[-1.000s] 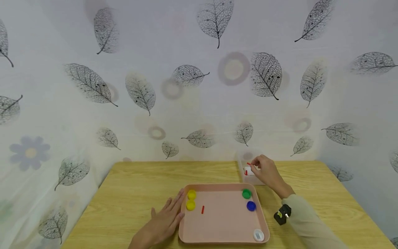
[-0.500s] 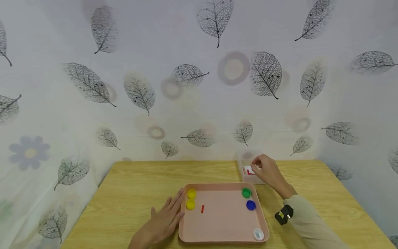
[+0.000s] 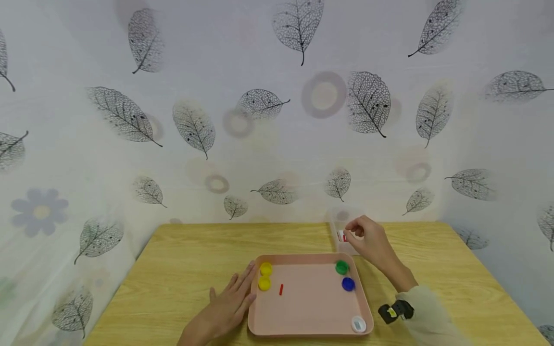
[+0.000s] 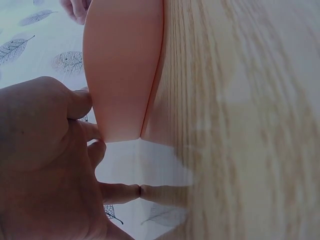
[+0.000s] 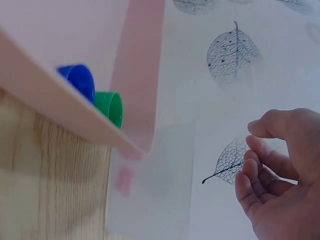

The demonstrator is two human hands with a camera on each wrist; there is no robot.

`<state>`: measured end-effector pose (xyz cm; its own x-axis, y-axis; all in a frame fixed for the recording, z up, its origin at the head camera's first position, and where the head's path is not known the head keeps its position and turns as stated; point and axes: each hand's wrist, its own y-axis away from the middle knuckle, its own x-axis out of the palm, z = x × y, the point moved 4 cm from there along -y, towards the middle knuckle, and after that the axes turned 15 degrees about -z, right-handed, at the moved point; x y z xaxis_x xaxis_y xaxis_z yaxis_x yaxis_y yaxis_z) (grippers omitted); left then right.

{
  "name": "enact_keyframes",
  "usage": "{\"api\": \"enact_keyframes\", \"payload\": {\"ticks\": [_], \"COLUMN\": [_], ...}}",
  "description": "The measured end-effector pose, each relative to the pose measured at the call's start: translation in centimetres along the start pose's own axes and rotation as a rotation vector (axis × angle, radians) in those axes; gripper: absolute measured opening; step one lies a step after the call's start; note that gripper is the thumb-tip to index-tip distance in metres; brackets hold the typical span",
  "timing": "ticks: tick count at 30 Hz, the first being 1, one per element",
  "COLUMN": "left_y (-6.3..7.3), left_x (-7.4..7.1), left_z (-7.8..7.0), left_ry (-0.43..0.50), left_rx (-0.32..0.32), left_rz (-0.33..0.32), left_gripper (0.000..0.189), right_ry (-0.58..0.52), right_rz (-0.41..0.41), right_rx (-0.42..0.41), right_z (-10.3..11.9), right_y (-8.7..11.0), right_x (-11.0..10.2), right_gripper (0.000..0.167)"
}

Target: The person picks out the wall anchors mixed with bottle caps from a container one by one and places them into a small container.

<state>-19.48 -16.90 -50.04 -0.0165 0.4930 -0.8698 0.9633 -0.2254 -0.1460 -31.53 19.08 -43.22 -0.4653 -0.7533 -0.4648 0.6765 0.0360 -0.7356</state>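
My left hand (image 3: 226,307) lies with straight fingers against the left side of a pink tray (image 3: 320,327); the left wrist view shows that hand (image 4: 47,160) beside the tray wall (image 4: 122,70). My right hand (image 3: 373,242) is over a translucent box (image 3: 345,247) behind the tray. In the right wrist view, the right hand (image 5: 285,170) has loosely curled fingers, thumb and index tips close together, with nothing visible between them. Red and white pieces (image 3: 342,236) show in the box, partly hidden by the fingers. A small red stick (image 3: 281,289) lies in the tray.
Two yellow caps (image 3: 265,276) sit at the tray's left side. A green cap (image 3: 342,267) and a blue cap (image 3: 348,284) are at its right, with a white round piece (image 3: 358,324) in the near right corner. A leaf-patterned backdrop (image 3: 277,144) borders the wooden table (image 3: 195,245).
A second ago a red stick was between my right fingertips; it is no longer seen there. That hand has shifted slightly over the box. My left hand has stayed in place.
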Motion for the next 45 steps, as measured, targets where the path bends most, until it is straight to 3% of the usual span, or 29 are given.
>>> {"api": "enact_keyframes", "payload": {"ticks": [11, 26, 33, 38, 45], "left_y": [-0.1, 0.0, 0.0, -0.1, -0.1], "left_x": [-0.1, 0.1, 0.0, 0.0, 0.0], "left_z": [-0.1, 0.0, -0.1, -0.2, -0.3], "left_ry": [-0.003, 0.019, 0.017, 0.019, -0.005], "left_rx": [0.003, -0.006, -0.017, -0.014, -0.006], "left_rz": [-0.002, 0.0, -0.003, -0.002, -0.007], "left_gripper": [0.062, 0.062, 0.062, 0.062, 0.062], "right_ry": [-0.12, -0.259, -0.177, -0.272, -0.279], "right_rz": [-0.071, -0.042, 0.01, 0.104, 0.214], "right_rx": [0.017, 0.084, 0.118, 0.184, 0.224], "right_z": [3.2, 7.1, 8.2, 8.6, 8.9], "right_y": [1.8, 4.3, 5.3, 6.2, 7.8], "right_x": [0.2, 3.4, 4.8, 6.4, 8.3], "right_gripper": [0.016, 0.019, 0.02, 0.015, 0.013]}}
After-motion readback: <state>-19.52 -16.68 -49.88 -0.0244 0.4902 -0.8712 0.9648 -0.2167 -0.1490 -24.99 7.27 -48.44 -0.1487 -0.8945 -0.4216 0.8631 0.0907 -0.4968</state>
